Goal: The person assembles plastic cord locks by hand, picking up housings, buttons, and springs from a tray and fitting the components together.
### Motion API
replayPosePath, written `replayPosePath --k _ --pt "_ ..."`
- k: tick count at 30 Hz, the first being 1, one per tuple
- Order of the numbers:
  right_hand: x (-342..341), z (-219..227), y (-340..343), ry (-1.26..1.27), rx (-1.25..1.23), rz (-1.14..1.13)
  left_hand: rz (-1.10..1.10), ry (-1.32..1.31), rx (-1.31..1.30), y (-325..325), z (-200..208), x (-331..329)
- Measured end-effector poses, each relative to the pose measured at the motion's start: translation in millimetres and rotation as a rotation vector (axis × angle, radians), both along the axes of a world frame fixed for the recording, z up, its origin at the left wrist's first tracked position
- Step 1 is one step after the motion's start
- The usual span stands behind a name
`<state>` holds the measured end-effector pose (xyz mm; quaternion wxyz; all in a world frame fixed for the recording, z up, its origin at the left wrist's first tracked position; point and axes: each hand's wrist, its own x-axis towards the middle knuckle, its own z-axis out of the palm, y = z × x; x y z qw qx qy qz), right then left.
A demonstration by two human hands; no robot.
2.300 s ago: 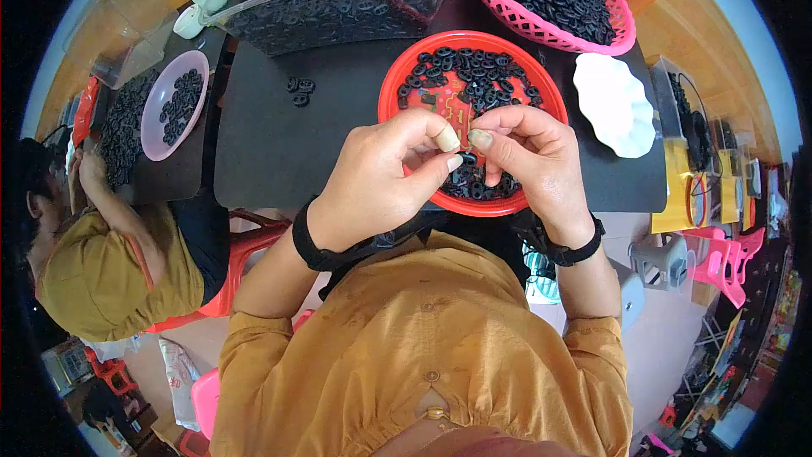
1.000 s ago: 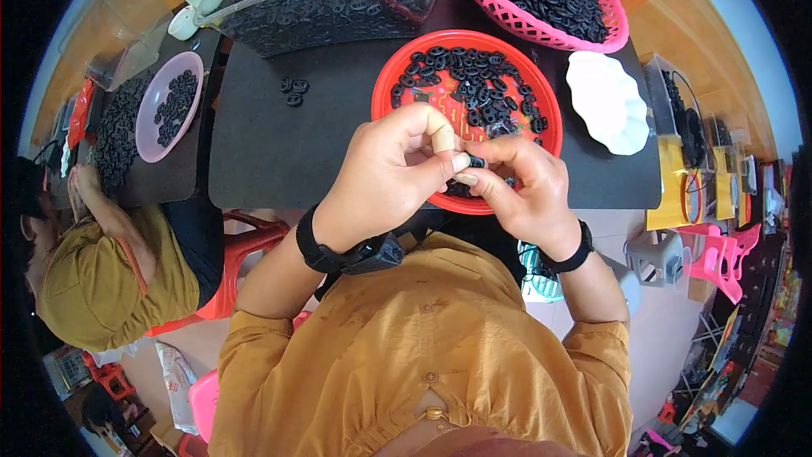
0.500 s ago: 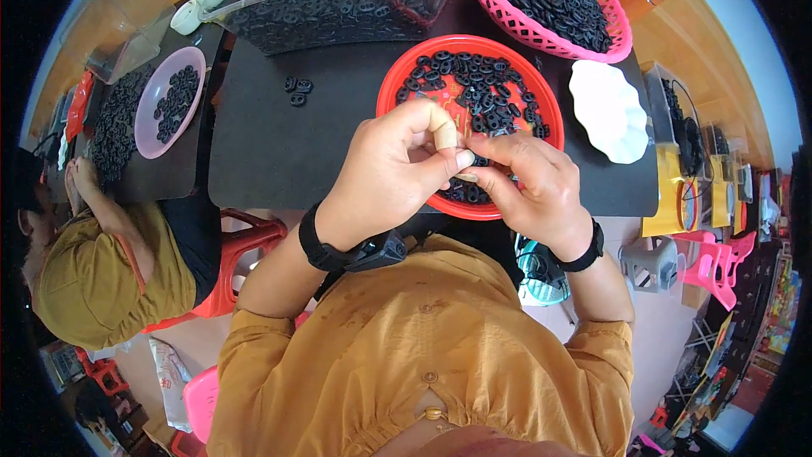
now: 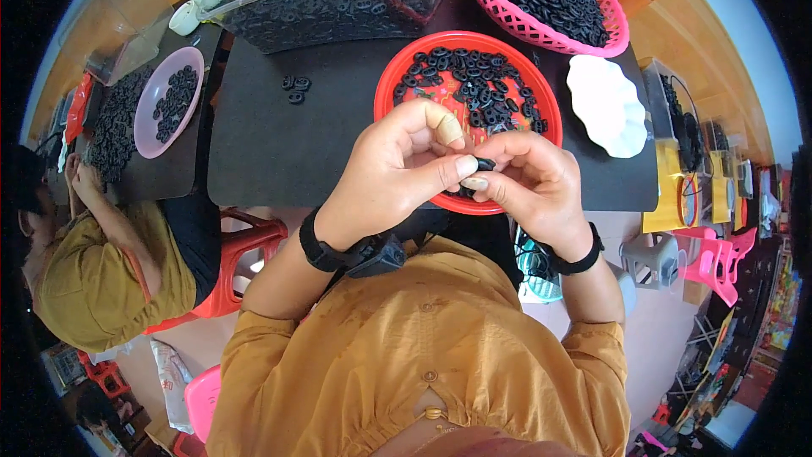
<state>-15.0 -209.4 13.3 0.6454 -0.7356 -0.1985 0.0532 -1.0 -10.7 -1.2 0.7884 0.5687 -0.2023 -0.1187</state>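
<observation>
A small black oval plastic piece (image 4: 485, 164) is held up in front of me, over the near part of a round red tray (image 4: 382, 80). My right hand (image 4: 537, 178) pinches it between thumb and forefinger. From the left, the thumb of my left hand (image 4: 393, 169) presses against its end, with the fingers curled behind; tan tape wraps the left forefinger. Many loose black pieces (image 4: 491, 89), several showing two holes, lie in the tray. My hands hide part of the tray's near side.
A clear bin (image 4: 338, 13) of black pieces stands at the back, beside a pink basket (image 4: 622, 30) heaped with more. A white scalloped dish (image 4: 605, 106) lies right of the tray. Three loose pieces (image 4: 296, 89) sit left. Another person (image 4: 118, 271) works at the left table near a pink bowl (image 4: 144, 118).
My fingers have shifted apart a little, so the black piece between them now shows more clearly. The left forefinger has lifted slightly off it.
</observation>
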Motion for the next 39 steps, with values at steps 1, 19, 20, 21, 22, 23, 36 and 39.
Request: replayPosePath --k 1,19,20,21,22,23,36,39 --pt "-1.6 -2.0 1.0 -0.044 -0.006 -0.017 -0.017 0.038 -0.052 -0.3 0.1 -1.6" --pt "-38.9 -25.8 23.2 0.055 0.571 -0.171 0.116 0.019 -0.177 -21.3 -4.5 -38.9" --pt "-40.4 -27.5 23.9 0.048 0.569 -0.197 0.178 0.020 -0.157 -22.1 -4.6 -39.9" --pt "-42.6 -27.7 22.8 0.036 0.556 -0.194 0.180 0.014 -0.156 -22.2 -4.0 -40.1" --pt "-42.6 -27.6 21.2 0.032 0.558 -0.190 0.164 0.019 -0.177 -22.0 -3.2 -40.1" --pt "-42.5 -27.6 19.5 -0.020 0.504 -0.182 0.148 0.025 -0.198 -21.7 -1.9 -40.4" --pt "-42.6 -24.4 11.7 -0.512 -0.023 -0.334 0.082 0.089 -0.076 -17.4 4.4 -39.6" --pt "-37.3 -21.9 9.5 -0.645 -0.103 -0.358 0.024 0.156 -0.077 -17.7 2.6 -35.4"
